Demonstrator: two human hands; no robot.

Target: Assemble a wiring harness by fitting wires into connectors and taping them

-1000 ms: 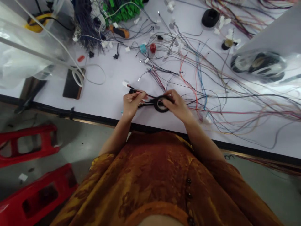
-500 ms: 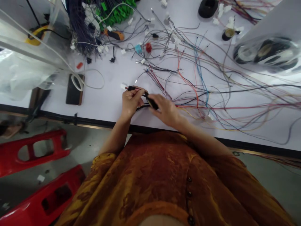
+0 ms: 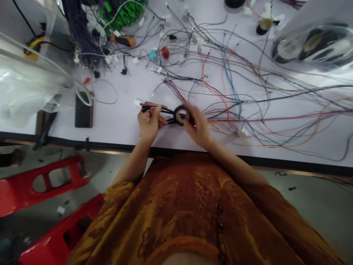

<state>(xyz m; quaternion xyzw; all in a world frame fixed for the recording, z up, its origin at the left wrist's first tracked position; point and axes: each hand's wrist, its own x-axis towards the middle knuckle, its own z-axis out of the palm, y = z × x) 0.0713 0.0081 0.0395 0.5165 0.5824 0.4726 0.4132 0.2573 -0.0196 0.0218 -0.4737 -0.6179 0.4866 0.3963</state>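
My left hand (image 3: 149, 119) is closed around a bundle of black-wrapped wires (image 3: 166, 110), near a white connector (image 3: 138, 102) at their left end. In my right hand (image 3: 199, 125) is a roll of black tape (image 3: 176, 121), its ring facing up at me. The dark wires run up to and behind the roll, just right of my left fingers. Beyond my right hand, red and yellow wires (image 3: 220, 120) stretch off over the white table. My right fingertips are partly hidden behind the roll and slightly blurred.
Loose wires (image 3: 231, 84) spread over the white table (image 3: 124, 121). A phone (image 3: 84, 110) lies left, below an orange-handled tool (image 3: 123, 40) and green connectors (image 3: 124, 16). Bagged tape rolls (image 3: 314, 46) stand at the right. Red stools (image 3: 19, 187) are on the floor.
The tape roll has turned from edge-on to showing its open ring, and my right hand has rotated with it. My left hand keeps its hold on the wires. The whole view has shifted slightly.
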